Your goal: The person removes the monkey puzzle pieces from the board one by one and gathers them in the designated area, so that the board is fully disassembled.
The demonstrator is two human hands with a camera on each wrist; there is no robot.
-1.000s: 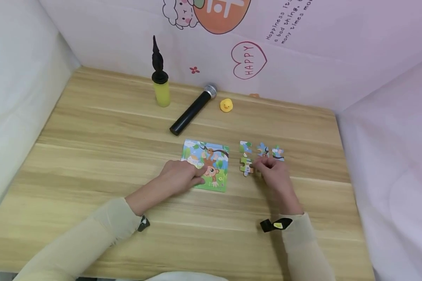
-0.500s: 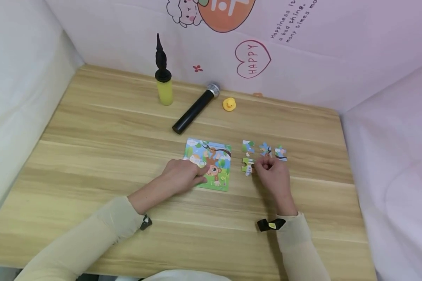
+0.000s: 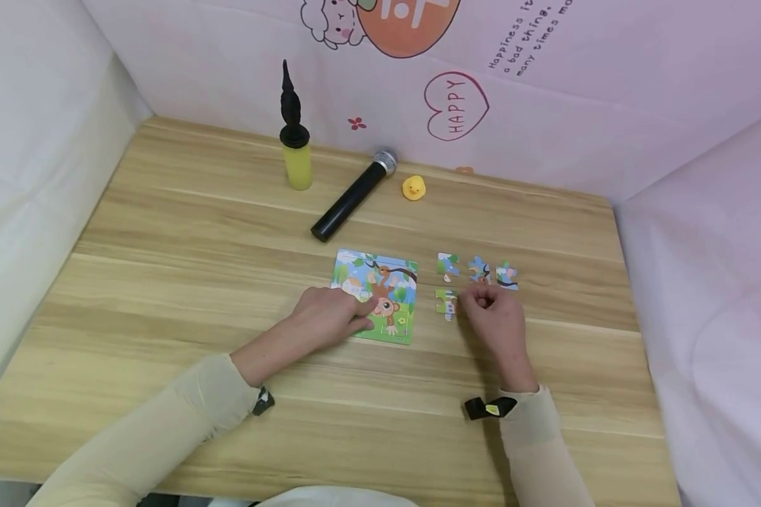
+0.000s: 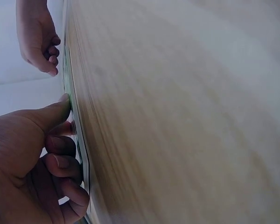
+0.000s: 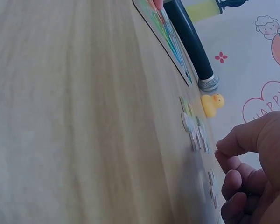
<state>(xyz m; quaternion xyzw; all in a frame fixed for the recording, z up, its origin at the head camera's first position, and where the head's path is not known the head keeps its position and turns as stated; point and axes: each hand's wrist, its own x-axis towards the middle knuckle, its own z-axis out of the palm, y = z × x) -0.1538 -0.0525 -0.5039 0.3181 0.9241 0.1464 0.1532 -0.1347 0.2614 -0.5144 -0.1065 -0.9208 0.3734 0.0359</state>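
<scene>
My left hand (image 3: 330, 315) rests on a square jigsaw board (image 3: 393, 331) with a picture of a monkey hanging from a branch. In the left wrist view, my thumb (image 4: 53, 114) touches the board's face and the other fingers bend beside it. To the right lies a loose jigsaw piece (image 3: 445, 303), green and white, with my right hand (image 3: 496, 320) just beside it. That hand's fingers are curled, thumb and forefinger tips close together, and nothing shows between them in the right wrist view. Further jigsaw pieces (image 3: 447, 264) lie in a row behind; the fingers partly cover one.
Behind the board lies a black microphone (image 3: 350, 201). A yellow rubber duck (image 3: 413, 188) sits near the back edge, and a yellow-and-black hand pump (image 3: 298, 162) stands upright further left. White printed cloth (image 3: 545, 120) hangs behind the wooden table (image 3: 165, 282).
The jigsaw piece beside my right fingertips looks slightly shifted toward me, and the fingertips stand a little further off it. My left hand stays on the board.
</scene>
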